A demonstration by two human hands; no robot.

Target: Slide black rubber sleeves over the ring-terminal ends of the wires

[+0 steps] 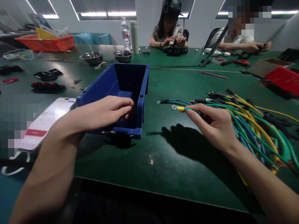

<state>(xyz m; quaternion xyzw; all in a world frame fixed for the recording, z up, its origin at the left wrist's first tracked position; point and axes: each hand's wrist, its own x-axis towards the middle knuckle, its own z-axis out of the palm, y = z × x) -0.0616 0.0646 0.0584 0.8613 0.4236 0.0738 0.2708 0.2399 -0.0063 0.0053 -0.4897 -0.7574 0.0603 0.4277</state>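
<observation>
Between thumb and forefinger my right hand [210,124] pinches a green wire with a ring terminal [179,108], its end pointing left. The rest of that wire runs back toward a bundle of green, blue and yellow wires [259,124] at the right. My left hand [116,110] reaches over the near wall of a blue plastic bin [142,90]. Its fingers are closed and bent down inside; whatever they hold is hidden. A blue wire with a ring terminal [173,101] lies just beyond my right fingertips.
A lit phone [48,124] lies left of the bin. Behind it are black plastic parts [48,88]. Two metal bowls [92,57], a water bottle [125,34] and a green flask [134,37] stand farther back. Two people sit across the green table [177,177]. A red box [283,79] is at right.
</observation>
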